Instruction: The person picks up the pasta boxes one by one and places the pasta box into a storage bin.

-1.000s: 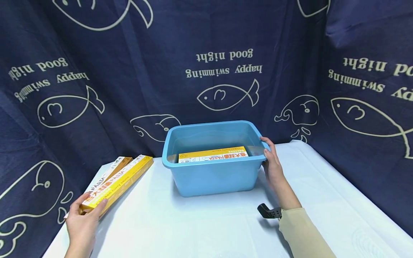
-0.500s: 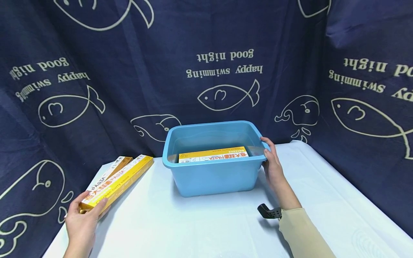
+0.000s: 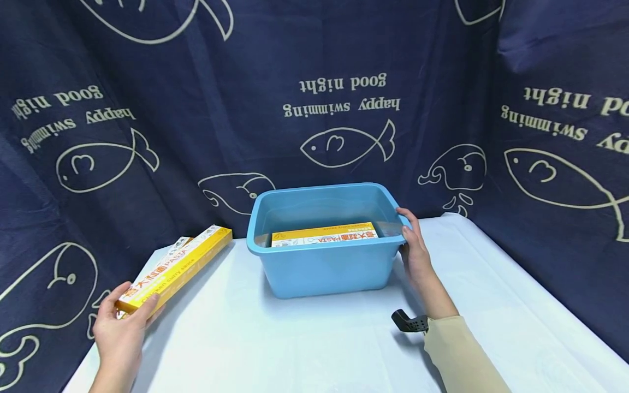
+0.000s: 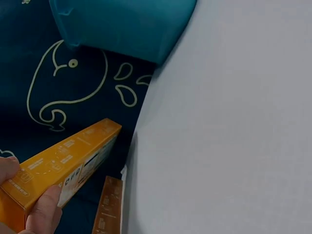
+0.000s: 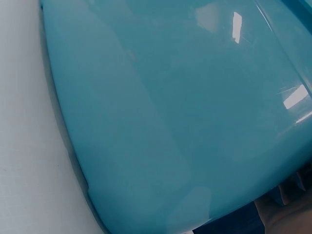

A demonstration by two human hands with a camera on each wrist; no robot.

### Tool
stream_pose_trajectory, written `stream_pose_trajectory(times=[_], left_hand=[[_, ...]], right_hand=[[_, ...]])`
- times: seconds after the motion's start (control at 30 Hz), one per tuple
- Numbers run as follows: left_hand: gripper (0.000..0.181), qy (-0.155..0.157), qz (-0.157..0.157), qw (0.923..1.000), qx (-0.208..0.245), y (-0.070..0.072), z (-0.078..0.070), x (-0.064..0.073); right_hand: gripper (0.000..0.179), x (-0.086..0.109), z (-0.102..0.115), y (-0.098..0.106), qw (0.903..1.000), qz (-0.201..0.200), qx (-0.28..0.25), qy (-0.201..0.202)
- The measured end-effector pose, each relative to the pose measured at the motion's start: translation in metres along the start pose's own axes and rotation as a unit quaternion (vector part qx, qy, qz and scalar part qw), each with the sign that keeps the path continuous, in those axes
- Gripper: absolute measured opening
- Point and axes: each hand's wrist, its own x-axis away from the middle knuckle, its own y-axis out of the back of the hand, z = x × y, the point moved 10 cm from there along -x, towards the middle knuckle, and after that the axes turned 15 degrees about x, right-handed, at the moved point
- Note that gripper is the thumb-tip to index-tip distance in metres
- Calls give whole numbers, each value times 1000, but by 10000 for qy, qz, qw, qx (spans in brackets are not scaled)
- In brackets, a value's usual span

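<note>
My left hand (image 3: 120, 330) grips the near end of a yellow and white pasta box (image 3: 179, 267), thumb on one side and fingers on the other. In the left wrist view this pasta box (image 4: 63, 168) is raised at an angle, apart from a brown box (image 4: 108, 207) below it. That second box (image 3: 178, 246) lies mostly hidden under the held one in the head view. My right hand (image 3: 416, 245) holds the right rim of a blue plastic bin (image 3: 324, 273). Inside the bin rests another yellow and white pasta box (image 3: 324, 234).
A white-covered table (image 3: 255, 349) carries the bin and boxes. Behind and along both sides hangs a dark blue curtain (image 3: 236, 109) with fish and whale drawings. A black wrist device (image 3: 410, 322) sits at the right wrist, by a beige sleeve (image 3: 462, 355).
The left hand has lifted the yellow pasta box slightly off the brown one and shifted it a little left, covering more of the lower box. The right hand and bin have stayed put.
</note>
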Motion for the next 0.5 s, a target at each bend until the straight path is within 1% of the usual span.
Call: stream_pose_trajectory(times=[0.1,0.23,0.33,0.5], left_hand=[[77,-2,29,9998,193,-4,-5,2],[76,-61,62,9996,268,-10,-12,4],[78,-39,19,9994,356,-14,-16,4],[80,-32,74,9986,519,-18,-19,5]], right_hand=[[54,0,0,0,10000,1,0,-3],[54,0,-1,0,10000,-21,24,-22],[54,0,-1,0,10000,-18,16,-40],[53,0,0,0,10000,-21,23,-77]])
